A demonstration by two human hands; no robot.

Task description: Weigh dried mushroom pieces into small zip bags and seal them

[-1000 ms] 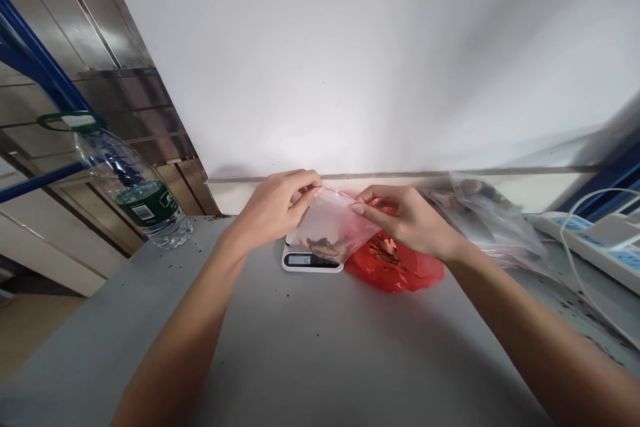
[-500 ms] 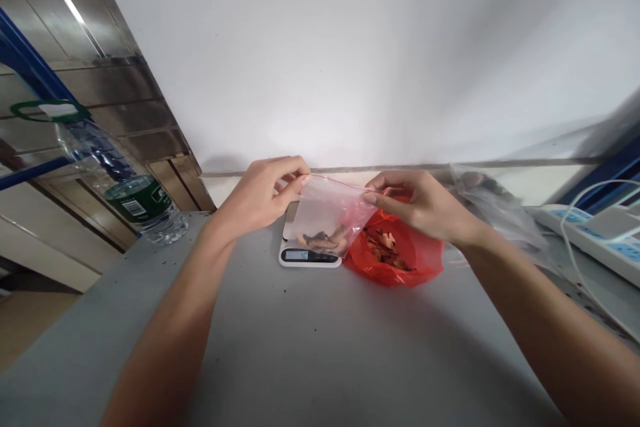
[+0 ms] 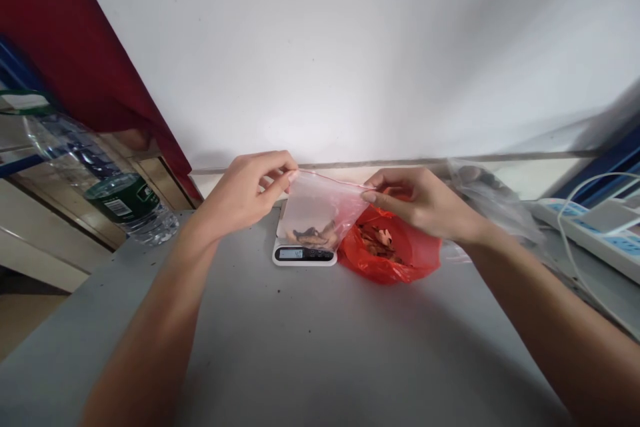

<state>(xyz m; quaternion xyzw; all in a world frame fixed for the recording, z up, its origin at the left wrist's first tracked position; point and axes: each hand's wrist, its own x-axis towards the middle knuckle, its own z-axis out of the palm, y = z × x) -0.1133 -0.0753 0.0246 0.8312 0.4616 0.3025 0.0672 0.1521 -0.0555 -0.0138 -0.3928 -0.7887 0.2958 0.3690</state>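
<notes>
Between both hands hangs a clear zip-lock bag (image 3: 320, 203) with a red line along its top edge and brown dried pieces (image 3: 314, 235) at its bottom. My left hand (image 3: 253, 190) pinches the bag's top left corner. My right hand (image 3: 413, 203) pinches the top right end. Behind the bag's lower part is a small white digital scale (image 3: 305, 259), its display seemingly showing 4.0; whether the bag touches it I cannot tell. A red plastic bag (image 3: 395, 272), its mouth spread, holds more brown dried pieces (image 3: 380, 243) just right of the scale, below my right hand.
A large clear water bottle (image 3: 123, 197) with a green label stands at the table's left edge. To the right lie another clear plastic bag (image 3: 495, 203) and a white power strip (image 3: 615, 253) with a cable. A white wall (image 3: 320, 67) rises behind the grey table (image 3: 320, 360).
The view has shifted slightly, so the table things sit a little further left. Dark red cloth now shows at the upper left. Both hands keep their pinch on the zip-lock bag.
</notes>
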